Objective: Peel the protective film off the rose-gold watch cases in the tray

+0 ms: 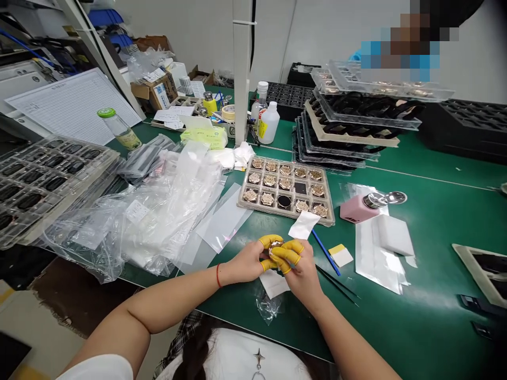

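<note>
My left hand (250, 260) and my right hand (304, 270) meet near the table's front edge, with yellow finger covers on several fingertips. Between them both grip a small round watch case (275, 246), its rim metallic; the fingers hide most of it. Just beyond the hands lies a clear tray (273, 211) with rows of gold-toned watch cases. A white wipe (304, 225) overlaps its near corner. Under my hands rest a white paper piece (274, 285) and a small clear bag (269, 309). A blue stick (326, 253) and dark tweezers (336, 284) lie right of my right hand.
Plastic bags (158, 211) spread across the left, beside stacked trays (51, 184). On the right stand a pink pump bottle (356, 209) and a white foam block (395, 235). A tall tray stack (344, 129) and white post (241, 74) rise behind; a person stands beyond.
</note>
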Tool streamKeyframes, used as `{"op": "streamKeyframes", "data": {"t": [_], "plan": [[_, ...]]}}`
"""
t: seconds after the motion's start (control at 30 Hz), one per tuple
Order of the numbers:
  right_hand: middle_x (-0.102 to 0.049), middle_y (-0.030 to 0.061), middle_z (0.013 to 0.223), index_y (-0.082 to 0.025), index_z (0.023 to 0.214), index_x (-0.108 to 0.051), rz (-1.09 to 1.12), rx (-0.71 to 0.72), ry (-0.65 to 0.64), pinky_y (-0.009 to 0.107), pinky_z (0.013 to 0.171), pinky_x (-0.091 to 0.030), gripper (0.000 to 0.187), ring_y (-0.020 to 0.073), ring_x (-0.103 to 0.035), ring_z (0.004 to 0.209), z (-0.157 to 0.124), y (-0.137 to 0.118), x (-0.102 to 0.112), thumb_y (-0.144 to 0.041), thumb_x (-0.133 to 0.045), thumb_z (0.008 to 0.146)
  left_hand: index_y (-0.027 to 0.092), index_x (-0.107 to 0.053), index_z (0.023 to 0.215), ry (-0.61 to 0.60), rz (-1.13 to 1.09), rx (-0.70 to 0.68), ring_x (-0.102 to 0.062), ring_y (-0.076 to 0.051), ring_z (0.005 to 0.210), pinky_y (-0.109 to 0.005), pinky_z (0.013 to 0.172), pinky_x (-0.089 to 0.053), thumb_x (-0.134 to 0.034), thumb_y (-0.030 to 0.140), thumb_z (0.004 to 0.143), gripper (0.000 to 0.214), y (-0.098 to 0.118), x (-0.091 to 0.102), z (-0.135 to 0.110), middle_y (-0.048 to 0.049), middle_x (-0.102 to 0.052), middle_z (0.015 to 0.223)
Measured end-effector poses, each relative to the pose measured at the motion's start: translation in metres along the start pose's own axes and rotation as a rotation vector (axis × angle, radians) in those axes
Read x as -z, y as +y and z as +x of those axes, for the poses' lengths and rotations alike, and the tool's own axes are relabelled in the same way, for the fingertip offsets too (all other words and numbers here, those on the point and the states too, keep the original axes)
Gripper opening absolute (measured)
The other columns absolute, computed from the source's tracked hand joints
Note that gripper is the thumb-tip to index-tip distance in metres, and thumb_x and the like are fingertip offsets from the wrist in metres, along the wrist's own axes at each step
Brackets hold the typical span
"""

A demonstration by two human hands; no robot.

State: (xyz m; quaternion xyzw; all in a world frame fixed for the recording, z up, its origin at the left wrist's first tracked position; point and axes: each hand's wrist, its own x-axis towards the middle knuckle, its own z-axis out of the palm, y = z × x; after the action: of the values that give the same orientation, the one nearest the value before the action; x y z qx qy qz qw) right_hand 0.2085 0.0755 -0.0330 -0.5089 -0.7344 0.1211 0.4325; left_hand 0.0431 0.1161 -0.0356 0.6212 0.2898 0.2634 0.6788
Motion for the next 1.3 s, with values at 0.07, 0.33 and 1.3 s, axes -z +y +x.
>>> {"op": "streamKeyframes", "data": {"t": [0.07, 0.33, 1.3], "plan": [[-0.063, 0.0037, 0.083, -0.028, 0.09, -0.067, 0.006, -0.057, 0.02, 0.04, 0.077, -0.041, 0.013, 0.0219, -0.05, 0.084, 0.003, 0.007, 0.003, -0.023, -0.057, 0.084, 0.021, -0.047, 0.124, -0.011, -0.014, -0.002, -0.061, -0.02, 0.098, -0.033, 0.086, -0.051, -0.062, 0.019, 0.08, 0.047, 0.002, -0.001, -0.001, -0.0085, -0.058, 0.115], [-0.064, 0.0086, 0.098, -0.022, 0.104, -0.065, -0.126, -0.402, -0.023, 0.044, 0.086, -0.042, 0.034, 0.0258, -0.052, 0.096, 0.001, 0.055, 0.029, -0.044, -0.054, 0.081, 0.021, -0.041, 0.126, 0.113, 0.195, -0.088, -0.059, -0.021, 0.097, -0.034, 0.083, -0.052, -0.062, 0.023, 0.08, 0.05, 0.012, 0.006, -0.002, -0.0091, -0.057, 0.116], [-0.053, 0.0147, 0.131, -0.012, 0.125, -0.054, -0.436, 0.038, -0.58, 0.045, 0.103, -0.039, 0.04, 0.0293, -0.043, 0.127, 0.001, -0.1, -0.094, -0.01, -0.043, 0.087, 0.025, -0.03, 0.119, 0.921, -0.01, -0.074, -0.07, -0.017, 0.065, -0.026, 0.051, -0.056, -0.059, 0.036, 0.083, 0.048, -0.029, 0.087, -0.205, -0.0125, -0.059, 0.118]]}}
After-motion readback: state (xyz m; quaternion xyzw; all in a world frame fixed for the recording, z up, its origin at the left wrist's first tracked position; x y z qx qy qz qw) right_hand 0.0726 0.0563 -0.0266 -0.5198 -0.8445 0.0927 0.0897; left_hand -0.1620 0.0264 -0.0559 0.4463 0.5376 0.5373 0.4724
